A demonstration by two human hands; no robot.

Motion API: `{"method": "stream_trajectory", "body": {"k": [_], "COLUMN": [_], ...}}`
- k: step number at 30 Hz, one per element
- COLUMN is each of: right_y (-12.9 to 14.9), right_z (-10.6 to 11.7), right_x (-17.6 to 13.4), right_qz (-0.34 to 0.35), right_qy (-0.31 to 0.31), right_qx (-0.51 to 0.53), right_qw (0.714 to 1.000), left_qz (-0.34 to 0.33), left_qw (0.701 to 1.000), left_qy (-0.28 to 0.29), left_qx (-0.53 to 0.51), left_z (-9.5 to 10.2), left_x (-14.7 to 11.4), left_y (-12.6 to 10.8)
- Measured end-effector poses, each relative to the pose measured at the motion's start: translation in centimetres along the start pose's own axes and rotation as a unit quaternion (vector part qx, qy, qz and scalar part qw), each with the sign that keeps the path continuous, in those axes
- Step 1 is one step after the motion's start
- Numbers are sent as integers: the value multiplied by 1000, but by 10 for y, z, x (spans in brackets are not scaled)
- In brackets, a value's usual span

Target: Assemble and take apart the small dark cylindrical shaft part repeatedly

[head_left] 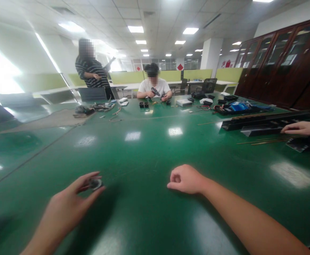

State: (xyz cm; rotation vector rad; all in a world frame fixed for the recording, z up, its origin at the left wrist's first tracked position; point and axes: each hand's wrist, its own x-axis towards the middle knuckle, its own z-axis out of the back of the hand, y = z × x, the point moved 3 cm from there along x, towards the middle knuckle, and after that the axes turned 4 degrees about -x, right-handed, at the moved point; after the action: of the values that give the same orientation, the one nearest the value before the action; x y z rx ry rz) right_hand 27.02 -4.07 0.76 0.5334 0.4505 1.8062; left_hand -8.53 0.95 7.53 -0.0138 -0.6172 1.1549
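Between the thumb and fingers of my left hand (70,202) is a small round part (95,183), grey and dark with a ring-like face; I cannot tell its exact kind. The hand holds it a little above the green table (144,152) at the lower left. My right hand (187,179) is at the table, right of centre, with its fingers curled in and the thumb close beneath them. Nothing shows in that loose fist, though the inside of the palm is hidden.
Another person's hand (304,128) reaches in at right, by black metal channels (261,122) and thin rods (274,140). Across the table a seated person holds a power drill (155,91). A standing person (93,71) is behind. Tools and a blue bundle (238,106) lie at the far right.
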Motion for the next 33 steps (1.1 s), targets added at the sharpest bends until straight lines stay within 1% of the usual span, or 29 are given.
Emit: {"method": "stream_trajectory", "body": {"k": [1, 2, 4, 6, 8, 10, 13, 16, 20, 24, 28, 33], "right_y": [0, 0, 0, 0, 0, 0, 0, 0, 1, 2, 2, 2], "right_z": [0, 0, 1, 1, 2, 2, 2, 1, 1, 2, 2, 2], "right_x": [0, 0, -1, -1, -1, -1, 0, 0, -2, -3, -3, -3], "right_qz": [2, 4, 8, 9, 12, 17, 24, 28, 24, 17, 13, 17], "right_qy": [2, 3, 4, 2, 0, 1, 0, -13, -7, -2, 2, -3], "right_qx": [3, 7, 13, 10, 4, 2, -4, -17, -6, -3, -4, -4], "right_qw": [1000, 1000, 1000, 1000, 1000, 1000, 1000, 999, 1000, 1000, 1000, 1000], "left_qz": [3, -7, -48, -79, -111, -138, -175, -196, -171, -151, -158, -188], "left_qw": [999, 997, 986, 974, 964, 956, 944, 935, 935, 928, 920, 903], "left_qy": [33, 53, 105, 139, 156, 158, 168, 174, 156, 178, 195, 227], "left_qx": [-29, -61, -120, -161, -186, -204, -222, -239, -270, -290, -301, -312], "left_z": [-13, -25, -50, -73, -93, -108, -121, -123, -120, -123, -128, -130], "left_x": [9, 17, 30, 37, 37, 32, 22, 15, 14, 15, 13, 9], "left_y": [-12, -28, -64, -96, -118, -128, -129, -125, -121, -119, -118, -121]}}
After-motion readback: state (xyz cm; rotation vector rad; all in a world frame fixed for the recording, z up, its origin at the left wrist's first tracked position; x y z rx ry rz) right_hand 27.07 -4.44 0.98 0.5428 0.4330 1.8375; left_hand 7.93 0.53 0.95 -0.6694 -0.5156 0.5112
